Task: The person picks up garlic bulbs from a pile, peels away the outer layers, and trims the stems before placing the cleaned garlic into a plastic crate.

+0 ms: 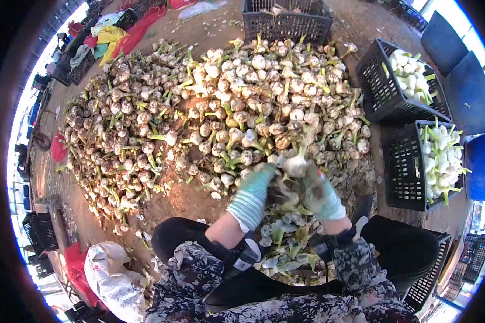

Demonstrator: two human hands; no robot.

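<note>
And here we are, low over the dirt floor, with both hands in striped green-and-white gloves and a pale garlic bulb right between them, its stem pointing up and away towards the big garlic heap! The right hand has its fingers closed in at the bulb's side, while the left hand comes in from the other side, its fingertips close to the bulb but smeared by blur, so whether they pinch it or sit open, I cannot tell. The bulb is up above the near edge of the heap, and straight below the hands, between the person's black-clad knees, lies a litter of leafy garlic peelings. Look at that heap: soil-stained bulbs with cut green stems, spread wide to the left and piled ahead! Over on the right, two black plastic crates stand one beyond the other, the farther crate and the nearer crate, each loaded with clean white bulbs, and a blue container sits just beside the nearer one. Another crate, the far black crate, stands at the heap's far edge. Down at lower left, a crumpled white sack slumps beside some red netting.
</note>
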